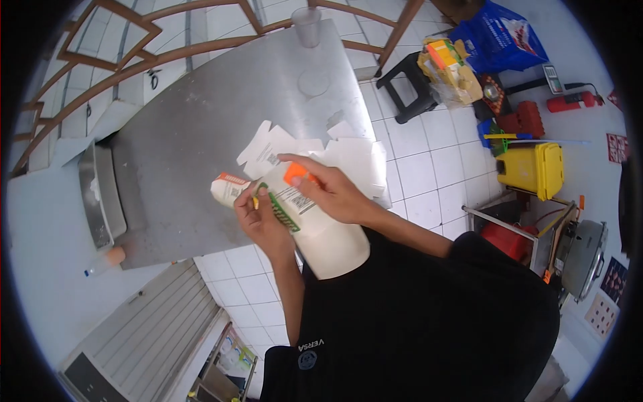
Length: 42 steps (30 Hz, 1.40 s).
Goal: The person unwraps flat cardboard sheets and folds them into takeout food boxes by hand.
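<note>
A large bottle of cream-coloured contents (333, 246) lies tilted across the table's near edge, against the dark shirt. My left hand (269, 226) grips its side by the green label, fingers closed. From the other side, my right hand (333, 193) has its thumb and fingers closed on an orange piece (299, 173) at the bottle's upper end; whether this is a cap or a handle cannot be made out. A smaller white container with an orange label (229, 189) is beside my left fingertips. White cut-open cartons (360, 165) lie flat behind the bottle.
The metal table (181, 141) bears a clear plastic cup (307, 28) at its far end. At left are a steel tray (102, 194) and a small clear bottle (104, 262). Right of the table stand a black stool (406, 87), a blue bag (499, 40) and a yellow bin (532, 171).
</note>
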### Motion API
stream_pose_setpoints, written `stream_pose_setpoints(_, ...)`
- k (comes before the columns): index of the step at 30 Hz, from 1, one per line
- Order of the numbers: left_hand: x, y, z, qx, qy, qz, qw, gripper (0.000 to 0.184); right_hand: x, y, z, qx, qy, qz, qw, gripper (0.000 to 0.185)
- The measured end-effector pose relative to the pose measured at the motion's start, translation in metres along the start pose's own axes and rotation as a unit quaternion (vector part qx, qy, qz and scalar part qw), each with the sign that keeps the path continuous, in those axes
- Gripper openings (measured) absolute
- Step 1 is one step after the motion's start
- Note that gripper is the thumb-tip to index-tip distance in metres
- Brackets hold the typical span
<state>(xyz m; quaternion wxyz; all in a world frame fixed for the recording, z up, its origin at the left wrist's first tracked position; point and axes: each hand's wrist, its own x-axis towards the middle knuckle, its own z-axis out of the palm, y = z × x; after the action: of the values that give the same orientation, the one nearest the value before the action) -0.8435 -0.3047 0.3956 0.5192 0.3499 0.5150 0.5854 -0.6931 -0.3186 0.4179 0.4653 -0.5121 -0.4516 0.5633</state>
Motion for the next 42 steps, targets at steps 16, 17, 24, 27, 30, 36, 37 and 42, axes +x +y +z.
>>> stream_pose_setpoints(16, 0.002, 0.021, -0.017, 0.143, -0.177, -0.001, 0.974, 0.011, -0.002, 0.018, -0.01, 0.056, 0.056, -0.063, 0.995, 0.03)
stream_pose_setpoints(17, 0.003, 0.021, -0.018, 0.149, -0.183, 0.008, 0.972, 0.012, -0.003, 0.019, -0.011, 0.056, 0.057, -0.067, 0.995, 0.03)
stream_pose_setpoints(24, -0.002, 0.015, -0.011, 0.188, -0.146, 0.067, 0.969, 0.015, 0.005, 0.027, -0.012, 0.024, 0.074, -0.083, 0.994, 0.028)
stream_pose_setpoints(27, 0.001, 0.015, -0.011, 0.185, -0.094, 0.11, 0.972, 0.016, 0.0, 0.003, -0.01, -0.017, 0.018, -0.076, 0.997, 0.041)
stream_pose_setpoints(30, 0.002, 0.014, -0.01, 0.156, -0.069, 0.08, 0.982, 0.02, 0.0, -0.001, -0.008, -0.072, 0.019, -0.076, 0.994, 0.051)
stream_pose_setpoints(36, -0.017, 0.035, 0.009, 0.279, -0.029, 0.186, 0.942, 0.033, 0.015, -0.007, -0.007, -0.212, 0.084, -0.191, 0.955, 0.057)
stream_pose_setpoints(37, -0.017, 0.031, 0.008, 0.182, -0.057, 0.058, 0.98, 0.032, 0.014, -0.008, -0.004, -0.25, 0.047, -0.224, 0.941, 0.061)
stream_pose_setpoints(42, -0.009, 0.03, 0.012, -0.006, -0.041, -0.034, 0.999, 0.019, 0.009, -0.014, 0.014, -0.236, -0.08, -0.172, 0.953, 0.056)
